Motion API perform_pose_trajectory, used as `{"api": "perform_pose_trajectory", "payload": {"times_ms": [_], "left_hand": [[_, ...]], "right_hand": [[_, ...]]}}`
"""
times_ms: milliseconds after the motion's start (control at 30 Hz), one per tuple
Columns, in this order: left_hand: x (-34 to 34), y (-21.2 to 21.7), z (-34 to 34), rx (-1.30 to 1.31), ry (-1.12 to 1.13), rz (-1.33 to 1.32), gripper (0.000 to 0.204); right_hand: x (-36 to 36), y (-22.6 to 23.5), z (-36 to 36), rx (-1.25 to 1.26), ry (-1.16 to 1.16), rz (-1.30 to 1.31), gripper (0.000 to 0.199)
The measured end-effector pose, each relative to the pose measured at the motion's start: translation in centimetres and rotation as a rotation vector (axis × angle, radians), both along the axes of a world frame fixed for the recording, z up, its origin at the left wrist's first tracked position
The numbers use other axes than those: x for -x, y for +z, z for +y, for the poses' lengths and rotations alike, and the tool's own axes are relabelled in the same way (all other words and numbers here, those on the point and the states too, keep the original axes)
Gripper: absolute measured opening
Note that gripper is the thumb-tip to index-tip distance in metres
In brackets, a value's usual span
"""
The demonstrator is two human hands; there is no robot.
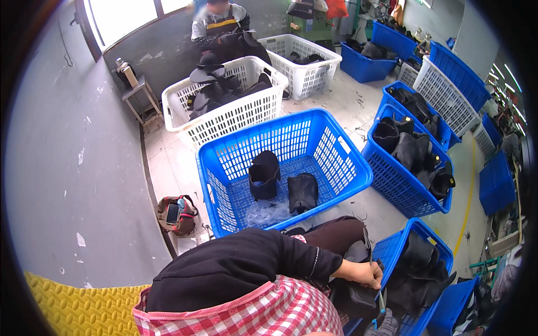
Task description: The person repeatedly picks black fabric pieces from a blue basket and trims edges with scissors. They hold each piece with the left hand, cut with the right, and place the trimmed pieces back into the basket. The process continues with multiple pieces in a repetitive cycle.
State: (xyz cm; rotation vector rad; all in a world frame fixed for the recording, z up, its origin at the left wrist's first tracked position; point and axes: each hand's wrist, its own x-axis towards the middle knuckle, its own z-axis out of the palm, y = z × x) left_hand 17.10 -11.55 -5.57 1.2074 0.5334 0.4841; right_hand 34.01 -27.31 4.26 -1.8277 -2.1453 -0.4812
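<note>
My left arm in a black sleeve reaches across my red checked apron [263, 311] to the right. My left hand [364, 273] lies with curled fingers on a black boot-shaped fabric piece [350, 297] over my lap. Just below the hand a thin tool with a pale blue handle [378, 313] hangs down. My right hand is out of view. In front of my knees stands a large blue basket [342, 187] with two black fabric pieces [263, 175] and some clear plastic on its floor.
At my right is a blue basket [434, 242] full of black pieces, and another blue basket [400, 193] is beyond it. A white basket [238, 119] of black pieces stands further back, where another person [219, 25] sits. A small bag [176, 214] lies by the grey wall, and a yellow foam mat [78, 308] lies at lower left.
</note>
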Motion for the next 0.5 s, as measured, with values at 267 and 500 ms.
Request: {"api": "perform_pose_trajectory", "payload": {"times_ms": [267, 500], "left_hand": [[-0.4, -0.6, 0.4, 0.026, 0.036, -0.016, 0.019], [-1.5, -3.2, 0.3, 0.052, 0.179, -0.168, 0.047]], "right_hand": [[2.3, -1.6, 0.6, 0.08, 0.013, 0.279, 0.021], [3.8, -4.0, 0.5, 0.152, -0.015, 0.644, 0.023]]}}
